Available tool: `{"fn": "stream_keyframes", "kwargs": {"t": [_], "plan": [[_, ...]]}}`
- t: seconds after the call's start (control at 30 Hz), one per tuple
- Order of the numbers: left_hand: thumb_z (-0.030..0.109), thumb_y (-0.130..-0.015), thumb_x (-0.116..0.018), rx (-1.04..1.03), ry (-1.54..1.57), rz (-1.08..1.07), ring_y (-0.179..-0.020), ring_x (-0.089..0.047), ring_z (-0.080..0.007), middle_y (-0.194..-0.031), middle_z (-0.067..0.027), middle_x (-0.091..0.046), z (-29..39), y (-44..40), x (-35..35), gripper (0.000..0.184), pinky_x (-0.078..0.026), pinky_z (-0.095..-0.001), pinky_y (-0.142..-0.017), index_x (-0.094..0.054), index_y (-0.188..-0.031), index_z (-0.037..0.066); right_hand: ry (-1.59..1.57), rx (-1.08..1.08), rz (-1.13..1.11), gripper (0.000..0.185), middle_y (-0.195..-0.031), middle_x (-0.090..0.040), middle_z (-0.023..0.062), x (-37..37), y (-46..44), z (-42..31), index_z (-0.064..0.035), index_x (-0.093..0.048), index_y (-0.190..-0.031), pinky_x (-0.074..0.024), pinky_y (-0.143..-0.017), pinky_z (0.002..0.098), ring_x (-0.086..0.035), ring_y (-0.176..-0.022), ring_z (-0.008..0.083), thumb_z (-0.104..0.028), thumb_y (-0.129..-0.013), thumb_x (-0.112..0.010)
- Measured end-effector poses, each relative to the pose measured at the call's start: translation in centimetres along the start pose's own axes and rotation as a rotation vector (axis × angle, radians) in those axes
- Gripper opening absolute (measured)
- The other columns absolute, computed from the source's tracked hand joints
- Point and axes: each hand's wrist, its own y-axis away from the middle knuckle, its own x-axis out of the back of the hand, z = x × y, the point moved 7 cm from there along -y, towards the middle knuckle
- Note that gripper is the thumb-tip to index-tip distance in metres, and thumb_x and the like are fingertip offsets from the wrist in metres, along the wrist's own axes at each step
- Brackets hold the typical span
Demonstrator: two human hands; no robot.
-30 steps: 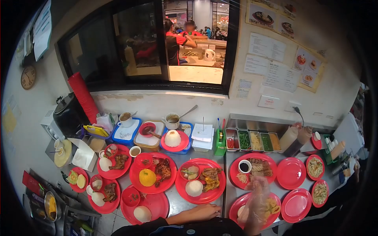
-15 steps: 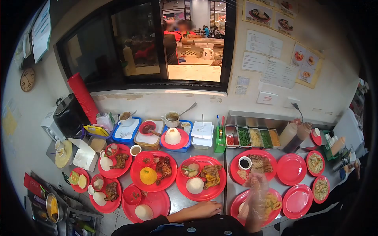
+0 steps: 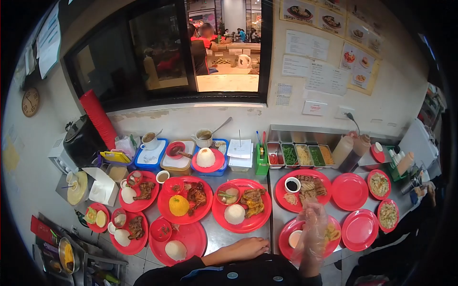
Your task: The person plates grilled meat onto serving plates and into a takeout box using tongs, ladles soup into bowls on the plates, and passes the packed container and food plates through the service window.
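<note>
My right hand [image 3: 312,226], in a clear plastic glove, is raised over the front right plate [image 3: 282,240]. Its fingers are drawn together near the grilled meat [image 3: 311,187] on the plate behind; what they hold, if anything, I cannot make out. That rear plate also carries a cup of dark sauce [image 3: 292,184] and pale shreds [image 3: 291,199]. Partly hidden below the glove are a small cup of pale orange sauce [image 3: 295,238] and yellowish fried pieces [image 3: 332,232]. My left hand [image 3: 248,247] lies loosely along the counter's front edge, fingers extended, holding nothing visible.
Red plates with rice and meat [image 3: 242,206] cover the left counter. Two bare red plates [image 3: 349,191] and two small noodle plates [image 3: 379,184] are right. Behind stand topping trays [image 3: 303,155], sauce bottles [image 3: 343,151] and a green pen box [image 3: 261,159]. Another person's hand [image 3: 424,189] shows far right.
The view has swung slightly right. My right hand has shifted a little over the plates, uncovering the pale orange sauce cup. My left hand stays at the counter edge.
</note>
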Motion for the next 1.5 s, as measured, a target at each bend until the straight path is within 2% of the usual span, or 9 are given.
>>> {"fn": "stream_keyframes", "kwargs": {"t": [0.13,0.17,0.3,0.37,0.7,0.77,0.9,1.17,1.5], "plan": [[0.025,-0.091,-0.044,0.017,-0.046,-0.027,-0.09,-0.057,-0.0356,-0.093,-0.0182,-0.057,0.3,0.2,-1.0,0.025,-0.047,-0.0433,-0.077,-0.052,-0.102,0.003,-0.025,-0.048,0.017,0.019,-0.089,-0.061,0.0075,2.0,0.8,0.7,-0.001,-0.059,-0.097,-0.0479,-0.054,0.0234,-0.056,-0.063,0.0116,-0.014,-0.083,-0.062],[0.025,-0.091,-0.044,0.003,-0.035,-0.017,-0.09,-0.057,-0.0359,-0.092,-0.0184,-0.057,0.4,0.2,-1.2,0.025,-0.046,-0.0434,-0.077,-0.052,-0.102,0.004,0.027,-0.085,0.023,0.02,-0.087,-0.056,0.0041,2.2,1.2,0.5,-0.0042,-0.055,-0.103,-0.0465,-0.057,0.0245,-0.054,-0.068,0.0124,-0.011,-0.084,-0.058],[0.025,-0.092,-0.043,0.031,-0.005,-0.023,-0.089,-0.056,-0.0369,-0.09,-0.0187,-0.057,1.5,0.9,-1.6,0.024,-0.046,-0.0439,-0.078,-0.051,-0.101,0.004,-0.002,-0.068,0.044,0.022,-0.087,-0.056,0.0046,2.6,1.8,-0.1,-0.0031,-0.055,-0.104,-0.0471,-0.056,0.025,-0.054,-0.067,0.0124,-0.012,-0.084,-0.058],[0.025,-0.092,-0.043,0.018,-0.017,-0.002,-0.089,-0.056,-0.0373,-0.09,-0.0189,-0.057,1.3,0.8,-1.9,0.024,-0.045,-0.0442,-0.078,-0.051,-0.101,0.004,-0.032,0.024,0.032,0.025,-0.087,-0.056,0.0051,2.7,1.8,-0.5,-0.0017,-0.055,-0.104,-0.0474,-0.055,0.0249,-0.054,-0.066,0.0123,-0.013,-0.083,-0.06],[0.025,-0.092,-0.042,0.039,0.026,-0.001,-0.088,-0.056,-0.0386,-0.088,-0.0203,-0.057,0.9,1.3,-3.6,0.025,-0.044,-0.0454,-0.078,-0.051,-0.1,0.004,-0.043,-0.061,-0.003,0.024,-0.087,-0.055,0.0051,2.3,2.7,-0.6,-0.0012,-0.054,-0.104,-0.0474,-0.057,0.0246,-0.053,-0.068,0.0129,-0.012,-0.083,-0.059],[0.025,-0.092,-0.042,0.033,0.022,0.003,-0.089,-0.056,-0.0386,-0.088,-0.0203,-0.057,0.9,1.3,-3.8,0.025,-0.044,-0.0455,-0.078,-0.052,-0.101,0.004,-0.091,-0.089,0.042,0.013,-0.105,-0.057,0.0096,2.9,2.8,0.0,-0.0023,-0.058,-0.094,-0.0491,-0.06,0.0257,-0.056,-0.075,0.0128,-0.007,-0.083,-0.06],[0.025,-0.092,-0.042,0.024,0.012,-0.011,-0.09,-0.055,-0.0386,-0.089,-0.0203,-0.057,1.2,1.2,-3.8,0.025,-0.044,-0.0456,-0.079,-0.052,-0.101,0.004,-0.089,-0.083,0.04,0.013,-0.103,-0.058,0.0097,3.4,2.9,0.1,-0.0021,-0.058,-0.094,-0.0491,-0.059,0.0256,-0.057,-0.076,0.0131,-0.007,-0.082,-0.061],[0.025,-0.092,-0.042,0.028,0.017,-0.04,-0.09,-0.055,-0.0391,-0.09,-0.0211,-0.057,1.7,0.8,-3.6,0.026,-0.043,-0.046,-0.08,-0.053,-0.101,0.003,-0.088,-0.078,0.032,0.015,-0.089,-0.059,0.0079,3.7,2.8,-0.2,-0.0005,-0.059,-0.094,-0.0481,-0.054,0.025,-0.054,-0.06,0.0126,-0.008,-0.082,-0.062],[0.023,-0.09,-0.043,0.033,0.015,-0.047,-0.09,-0.056,-0.0389,-0.09,-0.0202,-0.058,1.6,0.4,-3.9,0.026,-0.044,-0.0462,-0.079,-0.052,-0.104,0.003,-0.06,-0.033,0.053,0.015,-0.089,-0.059,0.0097,4.0,2.8,-0.3,0.0006,-0.059,-0.093,-0.0486,-0.054,0.0255,-0.055,-0.06,0.0132,-0.009,-0.082,-0.061]]}}
